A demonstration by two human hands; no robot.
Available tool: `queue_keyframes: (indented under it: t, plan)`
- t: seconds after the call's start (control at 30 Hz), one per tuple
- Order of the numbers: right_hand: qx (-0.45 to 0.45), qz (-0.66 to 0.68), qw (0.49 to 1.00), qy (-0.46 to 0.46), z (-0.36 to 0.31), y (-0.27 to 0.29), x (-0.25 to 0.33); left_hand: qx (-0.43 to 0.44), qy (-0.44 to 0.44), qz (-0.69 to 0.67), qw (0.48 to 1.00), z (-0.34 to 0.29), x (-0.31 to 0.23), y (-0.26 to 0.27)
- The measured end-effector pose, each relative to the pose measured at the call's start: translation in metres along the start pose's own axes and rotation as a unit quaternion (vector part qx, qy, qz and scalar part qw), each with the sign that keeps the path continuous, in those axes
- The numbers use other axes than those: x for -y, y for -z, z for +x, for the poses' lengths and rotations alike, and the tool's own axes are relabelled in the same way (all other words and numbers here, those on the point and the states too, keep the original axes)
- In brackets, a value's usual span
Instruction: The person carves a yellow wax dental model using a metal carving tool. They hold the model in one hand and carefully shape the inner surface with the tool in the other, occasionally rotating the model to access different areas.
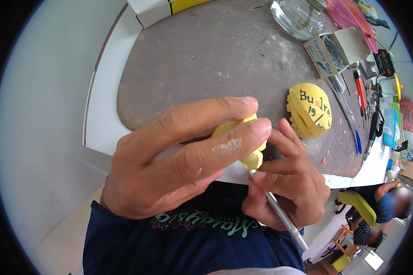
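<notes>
My left hand [170, 156] is wrapped round a yellow dental cast [252, 161], its fingers hiding most of it. In my right hand [298, 183] is a slim silver metal-handled tool [284, 217], pinched between thumb and fingers. The tool's upper end meets the lower edge of the cast, and its working tip cannot be made out. Some of my right fingers rest against the cast's side. Just beyond that hand, a second yellow dental cast [303, 119] with black handwriting on its base lies on the brown work mat [192, 59].
At the back right stand a clear glass vessel [296, 20], a pink tray [342, 16] and an opened small carton [320, 57]. Pens and hand tools, one red [360, 89], line the right side. A white-and-yellow box [153, 11] sits at the back. People sit far right.
</notes>
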State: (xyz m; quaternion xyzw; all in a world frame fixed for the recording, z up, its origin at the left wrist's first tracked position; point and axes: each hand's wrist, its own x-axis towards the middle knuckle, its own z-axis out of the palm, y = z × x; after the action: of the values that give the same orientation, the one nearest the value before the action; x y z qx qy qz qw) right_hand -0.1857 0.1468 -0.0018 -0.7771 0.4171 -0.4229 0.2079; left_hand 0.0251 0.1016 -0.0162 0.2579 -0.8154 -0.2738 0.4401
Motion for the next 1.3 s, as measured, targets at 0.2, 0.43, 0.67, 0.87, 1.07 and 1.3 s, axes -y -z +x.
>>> queue_keyframes:
  t: [0.2,0.43,0.67,0.87,1.07,1.3]
  plan:
    - [-0.006,-0.025,0.999,0.03,-0.002,-0.002,0.0,0.005,0.003,0.007,1.0,0.002,-0.003,0.002]
    - [-0.01,-0.019,0.999,0.028,-0.001,-0.002,0.0,0.027,-0.007,0.032,0.999,0.002,0.001,0.008]
    - [-0.014,-0.029,0.999,0.023,-0.002,-0.004,0.003,0.028,0.027,0.003,0.999,0.001,0.0,0.009]
    - [-0.021,-0.037,0.999,0.012,-0.002,-0.005,0.005,0.028,0.037,-0.007,0.999,0.0,-0.001,0.009]
    - [-0.03,-0.026,0.999,0.018,-0.003,-0.006,0.005,0.019,0.052,-0.016,0.998,-0.001,-0.003,0.007]
    - [-0.023,-0.027,0.999,0.036,-0.004,-0.007,0.002,0.019,0.057,-0.029,0.998,-0.004,-0.002,0.007]
